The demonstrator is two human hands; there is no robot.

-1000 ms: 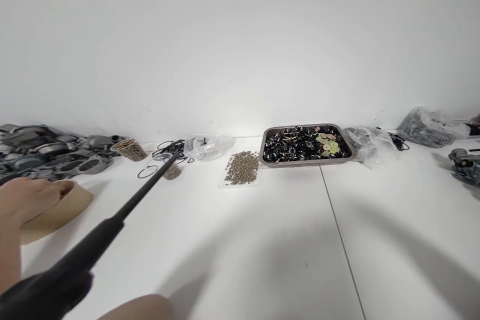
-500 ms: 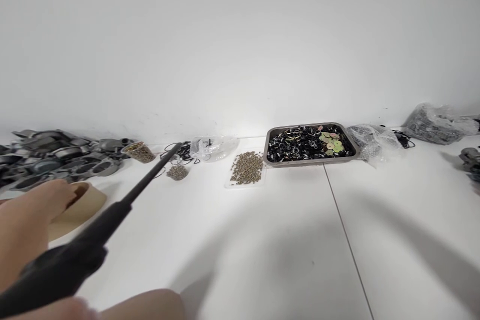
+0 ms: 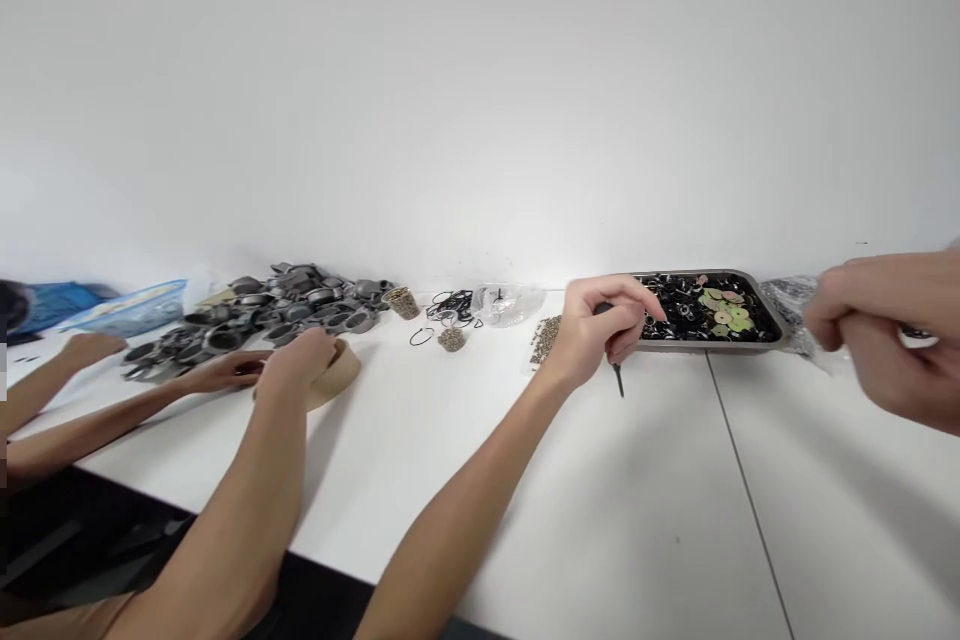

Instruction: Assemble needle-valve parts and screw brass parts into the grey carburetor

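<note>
Near the tray (image 3: 705, 347), left fingers (image 3: 624, 320) grip a dark tool (image 3: 618, 381); right fingers (image 3: 840, 288) curl, contents unclear.

A small-parts assembly workshop, it seems: the long white worktable (image 3: 420, 440) bears heaped grey metal castings (image 3: 307, 298), a cup (image 3: 405, 308) of tiny fasteners (image 3: 400, 295) (brass-toned ones), black rings (image 3: 453, 306) and a metal tray (image 3: 750, 348); a screwdriver (image 3: 619, 382) shows too.

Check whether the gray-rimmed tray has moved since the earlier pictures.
No, not visibly: the gray-rimmed tray's front edge still meets the table seam at about the same spot, with no clear shift either way.
</note>
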